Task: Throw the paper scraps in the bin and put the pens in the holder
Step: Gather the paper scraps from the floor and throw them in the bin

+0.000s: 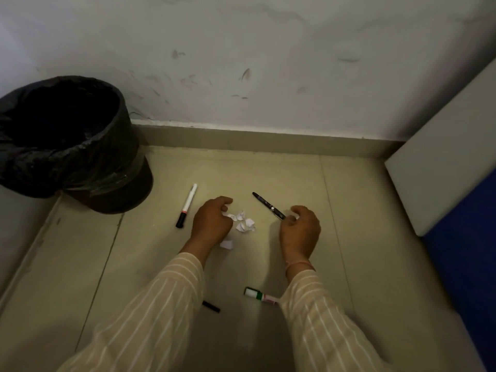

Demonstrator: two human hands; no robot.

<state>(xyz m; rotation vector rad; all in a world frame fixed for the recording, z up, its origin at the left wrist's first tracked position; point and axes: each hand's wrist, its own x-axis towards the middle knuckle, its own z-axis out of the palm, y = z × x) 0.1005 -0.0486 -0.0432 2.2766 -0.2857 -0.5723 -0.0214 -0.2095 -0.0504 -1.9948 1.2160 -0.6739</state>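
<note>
Several crumpled white paper scraps (245,224) lie on the beige floor between my hands. My left hand (212,224) is curled over their left edge, its fingertips closed on one scrap. Another scrap (226,244) lies just under that wrist. My right hand (300,232) hovers curled beside the near end of a dark pen (268,205); a pale speck shows at its fingertips, too small to identify. A white marker with a black cap (187,205) lies to the left of my left hand. A green-and-white marker (257,294) and a black pen (212,307) lie near me, partly under my sleeves. No holder is in view.
A bin lined with a black bag (67,135) stands open in the far left corner against the scuffed white wall (268,63). A white and blue panel (442,170) runs along the right side.
</note>
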